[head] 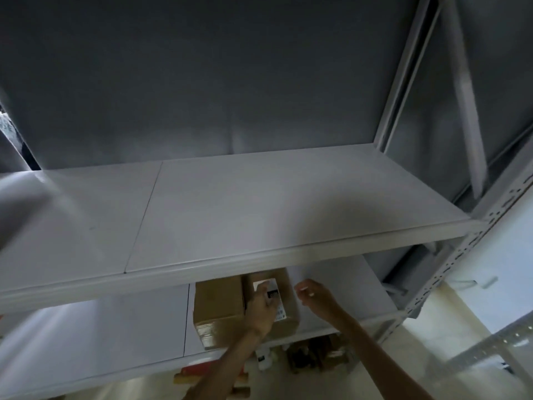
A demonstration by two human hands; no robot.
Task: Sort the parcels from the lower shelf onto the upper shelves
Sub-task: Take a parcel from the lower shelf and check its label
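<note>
Two brown cardboard parcels stand side by side on the middle shelf (115, 327), partly hidden under the edge of the upper shelf (259, 203). The left parcel (219, 301) is plain, with tape on its front. The right parcel (285, 327) carries a white label on top. My left hand (261, 308) rests on top of the labelled parcel, its fingers reaching over the label. My right hand (314, 295) hovers just right of that parcel, fingers loosely curled and holding nothing. The upper shelf is bare.
Below the middle shelf, blurred brown parcels (314, 356) and a red and yellow item (187, 373) lie low down. A perforated grey upright (450, 269) bounds the rack on the right. A dark wall closes the back.
</note>
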